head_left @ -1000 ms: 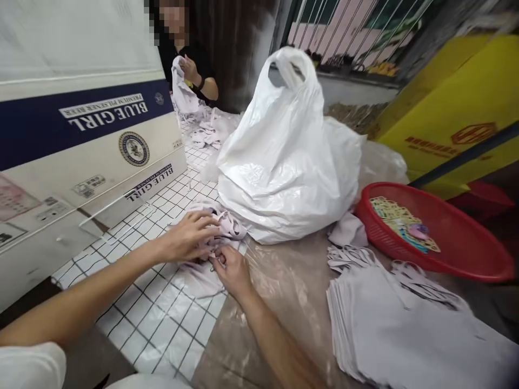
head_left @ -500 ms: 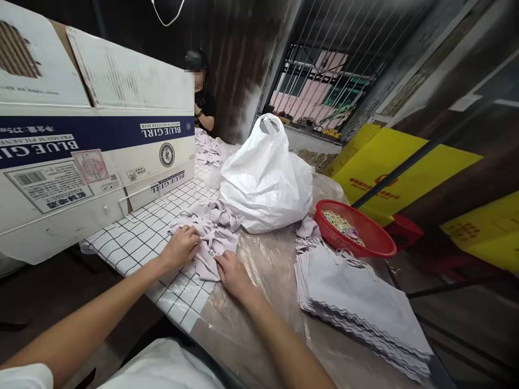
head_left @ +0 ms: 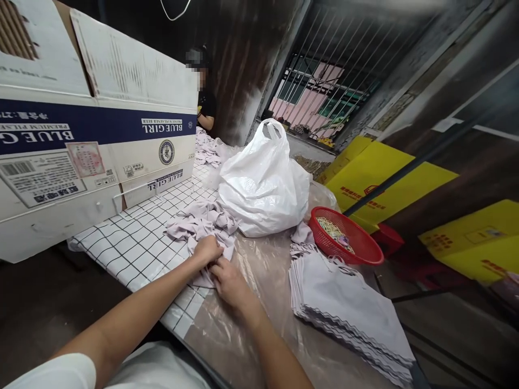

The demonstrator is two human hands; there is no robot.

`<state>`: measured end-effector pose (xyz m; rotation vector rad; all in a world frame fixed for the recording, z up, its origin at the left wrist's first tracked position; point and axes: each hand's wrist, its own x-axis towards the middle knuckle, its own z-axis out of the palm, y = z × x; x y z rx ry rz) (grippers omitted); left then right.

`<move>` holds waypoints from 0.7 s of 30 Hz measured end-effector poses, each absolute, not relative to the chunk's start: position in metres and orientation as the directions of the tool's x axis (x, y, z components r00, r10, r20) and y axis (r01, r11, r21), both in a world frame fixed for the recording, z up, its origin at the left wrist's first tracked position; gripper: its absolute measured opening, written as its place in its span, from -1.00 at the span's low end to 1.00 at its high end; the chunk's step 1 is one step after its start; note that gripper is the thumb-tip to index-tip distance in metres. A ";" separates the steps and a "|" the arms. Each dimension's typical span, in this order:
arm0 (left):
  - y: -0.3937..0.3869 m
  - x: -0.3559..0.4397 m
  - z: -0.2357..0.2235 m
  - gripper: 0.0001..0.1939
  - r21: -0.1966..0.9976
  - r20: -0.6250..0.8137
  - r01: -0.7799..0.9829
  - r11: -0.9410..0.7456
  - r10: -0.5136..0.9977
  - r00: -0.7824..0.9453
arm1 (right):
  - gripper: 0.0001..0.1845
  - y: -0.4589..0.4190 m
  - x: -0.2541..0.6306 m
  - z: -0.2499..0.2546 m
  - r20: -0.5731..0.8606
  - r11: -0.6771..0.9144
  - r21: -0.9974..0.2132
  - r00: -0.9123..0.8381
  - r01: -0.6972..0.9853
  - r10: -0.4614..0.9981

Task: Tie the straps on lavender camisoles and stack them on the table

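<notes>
A crumpled heap of pale lilac-grey fabric pieces (head_left: 200, 216) lies on the table in front of me. My left hand (head_left: 207, 251) is closed at the heap's near edge, its fingers curled on a piece of the fabric. Right beside it, my right hand (head_left: 229, 278) pinches the same cloth, and the two hands almost touch. The fingertips are partly hidden between them. To the right lies a neat stack of flat fabric pieces (head_left: 344, 292) with wavy edges, in the same pale colour.
A white plastic bag (head_left: 265, 183) stands behind the heap. A red basket (head_left: 367, 248) holding bands or cords sits at the right edge. A large carton (head_left: 158, 119) fills the left. Another person (head_left: 207, 102) is at the far end. Yellow boards (head_left: 389, 183) lean at right.
My left hand has moved right and nearer, from the heap's left side to beside my right hand. The right hand stays on the cloth. The camera view has shifted slightly.
</notes>
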<state>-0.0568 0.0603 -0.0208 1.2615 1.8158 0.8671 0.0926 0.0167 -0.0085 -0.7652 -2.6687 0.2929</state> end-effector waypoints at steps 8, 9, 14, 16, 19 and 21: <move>0.034 -0.061 -0.021 -0.66 0.996 -0.056 0.070 0.063 0.994 -0.096 | -0.74 0.061 0.107 0.001 0.452 0.710 -0.491 -0.550 0.504 0.702; 0.033 -0.061 -0.020 -0.62 0.999 -0.036 0.018 0.038 0.996 -0.087 | -0.80 0.062 0.107 -0.002 0.447 0.712 -0.499 -0.557 0.494 0.700; 0.035 -0.056 -0.016 -0.48 0.986 -0.011 -0.166 0.003 0.999 -0.045 | -0.93 0.061 0.106 -0.007 0.510 0.712 -0.531 -0.498 0.460 0.701; 0.036 -0.054 -0.014 -0.46 0.967 -0.043 -0.254 0.036 0.999 -0.023 | -0.92 0.061 0.105 -0.007 0.523 0.712 -0.555 -0.485 0.430 0.700; 0.037 -0.053 -0.008 -0.45 0.926 -0.100 -0.364 0.096 0.995 0.007 | -0.91 0.061 0.103 -0.010 0.530 0.700 -0.594 -0.462 0.396 0.711; 0.036 -0.054 -0.004 -0.46 0.912 -0.103 -0.398 0.103 0.994 0.022 | -0.93 0.062 0.102 -0.013 0.548 0.701 -0.601 -0.440 0.385 0.712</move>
